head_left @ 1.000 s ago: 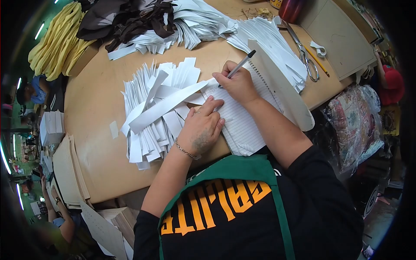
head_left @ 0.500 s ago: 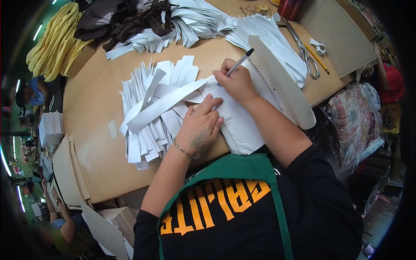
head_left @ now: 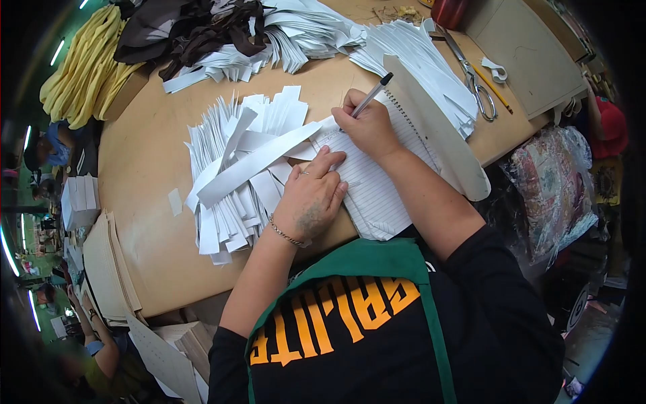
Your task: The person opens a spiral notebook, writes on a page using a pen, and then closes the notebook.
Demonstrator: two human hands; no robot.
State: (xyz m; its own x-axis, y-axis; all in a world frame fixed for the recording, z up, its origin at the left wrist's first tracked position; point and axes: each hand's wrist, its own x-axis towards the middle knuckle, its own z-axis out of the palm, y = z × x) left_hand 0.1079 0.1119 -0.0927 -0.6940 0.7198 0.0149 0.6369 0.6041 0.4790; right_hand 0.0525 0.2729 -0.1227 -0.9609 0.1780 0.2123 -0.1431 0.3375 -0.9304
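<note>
A spiral notebook (head_left: 380, 195) with lined pages lies open at the table's near edge, its cover folded out to the right. My right hand (head_left: 370, 128) pinches a pen (head_left: 370, 98) with a black end, its tip down near the top of the page. The writing under it is too small to read. Resting on the page's left side is my left hand (head_left: 313, 192), fingers stretched out and holding nothing. Left of that hand lies a pile of white strips (head_left: 225, 209), with a few strips crossed on top and one reaching the notebook's edge.
More white strips (head_left: 417, 67) and dark cloth (head_left: 222, 34) lie along the far side. Scissors (head_left: 474, 84) and a yellow pencil (head_left: 494, 91) are at the right. Yellow cloth (head_left: 87, 64) hangs over a box at far left. Other people sit beyond the left edge.
The pen's upper end has shifted very slightly, with the right hand staying at the same spot on the page. My left hand has not moved.
</note>
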